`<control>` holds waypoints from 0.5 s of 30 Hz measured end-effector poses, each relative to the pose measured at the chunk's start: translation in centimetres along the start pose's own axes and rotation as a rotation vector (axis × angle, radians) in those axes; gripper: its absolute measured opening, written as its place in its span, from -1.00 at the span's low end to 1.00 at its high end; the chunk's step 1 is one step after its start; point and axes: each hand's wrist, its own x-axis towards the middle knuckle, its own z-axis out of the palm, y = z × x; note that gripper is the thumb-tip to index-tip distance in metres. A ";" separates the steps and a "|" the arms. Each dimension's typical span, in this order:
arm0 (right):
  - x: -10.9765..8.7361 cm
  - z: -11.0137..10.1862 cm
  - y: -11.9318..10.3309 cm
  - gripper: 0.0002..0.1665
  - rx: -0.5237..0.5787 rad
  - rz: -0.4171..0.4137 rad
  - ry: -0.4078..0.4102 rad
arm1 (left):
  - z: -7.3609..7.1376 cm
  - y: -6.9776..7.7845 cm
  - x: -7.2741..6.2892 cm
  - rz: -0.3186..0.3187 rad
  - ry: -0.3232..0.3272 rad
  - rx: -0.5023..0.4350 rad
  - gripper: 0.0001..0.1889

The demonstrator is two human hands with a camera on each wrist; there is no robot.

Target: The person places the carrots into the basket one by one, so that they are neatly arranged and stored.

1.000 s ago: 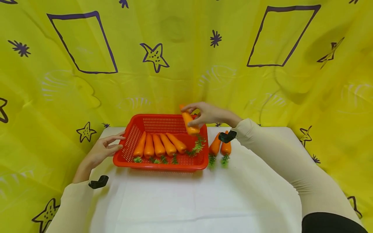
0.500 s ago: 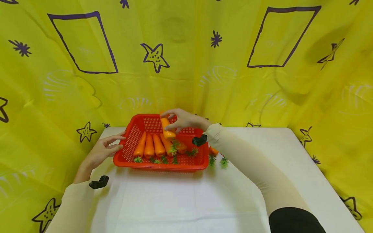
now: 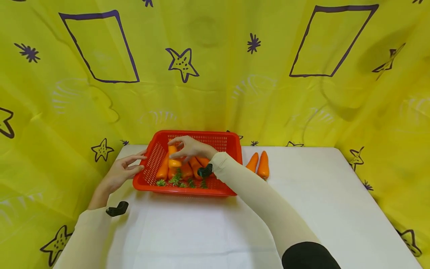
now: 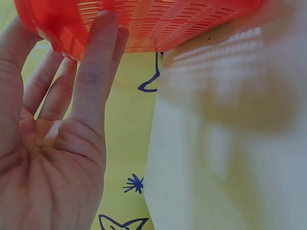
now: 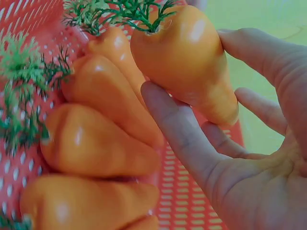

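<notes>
A red plastic basket (image 3: pixel 188 191) stands on the white table, with several orange carrots (image 5: pixel 96 141) with green tops lying side by side in it. My right hand (image 3: pixel 191 147) pinches another carrot (image 5: pixel 182 57) between thumb and fingers over the left part of the basket. That carrot overlaps the row beneath it in the head view, its leafy top toward me. At the basket's left end, my left hand (image 3: pixel 122 172) touches the wall with extended fingers (image 4: pixel 91 76). My right hand and sleeve hide part of the row.
Two more carrots (image 3: pixel 263 166) lie on the white tabletop (image 3: pixel 319 186) just right of the basket, their tops partly behind my right sleeve. A yellow patterned curtain (image 3: pixel 215 74) hangs behind the table and along both sides.
My right hand has carried the carrot leftward from the basket's right end to above its left part, and lower. The left hand stays at the basket's left end.
</notes>
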 end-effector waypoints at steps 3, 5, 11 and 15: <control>0.7 0.7 0.4 -0.23 0.013 0.005 0.006 | 0.0 -0.1 0.1 0.003 -0.001 0.003 -0.59; 1.1 1.0 0.6 -0.23 0.028 0.024 0.016 | 0.0 -0.1 0.1 0.008 -0.003 0.002 -0.59; 2.1 1.6 1.2 -0.24 0.129 0.083 0.038 | 0.0 -0.2 0.2 0.010 0.004 -0.002 -0.59; 2.5 2.0 1.7 -0.25 0.134 0.110 0.040 | 0.1 -0.1 0.1 -0.002 0.005 -0.007 -0.58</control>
